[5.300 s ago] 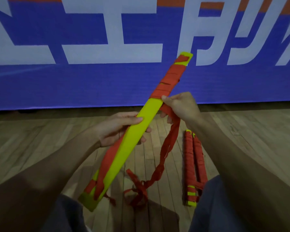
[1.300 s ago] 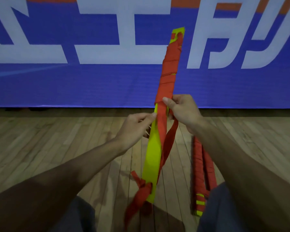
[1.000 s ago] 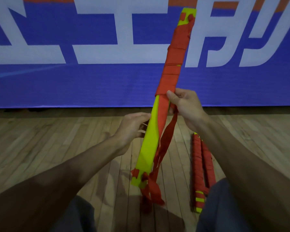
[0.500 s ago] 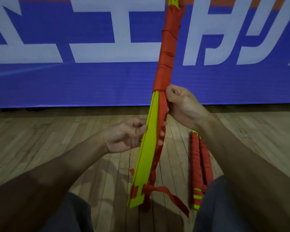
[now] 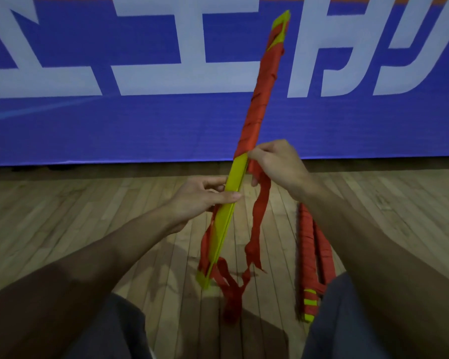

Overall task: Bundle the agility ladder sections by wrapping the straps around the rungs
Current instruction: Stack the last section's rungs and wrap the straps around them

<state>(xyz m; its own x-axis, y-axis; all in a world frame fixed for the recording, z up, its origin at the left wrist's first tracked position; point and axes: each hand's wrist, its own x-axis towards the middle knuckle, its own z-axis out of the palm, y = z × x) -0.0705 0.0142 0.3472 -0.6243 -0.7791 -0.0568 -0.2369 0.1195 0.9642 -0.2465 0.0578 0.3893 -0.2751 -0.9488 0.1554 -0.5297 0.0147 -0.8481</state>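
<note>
A stack of yellow ladder rungs (image 5: pixel 224 224) stands tilted in front of me, its top leaning right toward the banner. Red strap is wound tightly round its upper half (image 5: pixel 262 97). My left hand (image 5: pixel 202 198) grips the bare yellow middle. My right hand (image 5: pixel 275 164) pinches the red strap (image 5: pixel 259 211) right at the lower edge of the winding. The loose strap hangs down from that hand and bunches on the floor near the rungs' bottom end. A second strap length runs down the rungs' left side.
A finished bundle (image 5: pixel 314 257), wrapped in red with yellow ends, lies on the wooden floor (image 5: pixel 88 216) beside my right leg. A blue banner (image 5: pixel 114 125) with white letters stands close ahead. My knees in grey shorts frame the bottom.
The rungs have tipped further right and turned slightly. My right hand has carried the strap round to the right side, and the loose tail has swung from the floor's right to hang below that hand.
</note>
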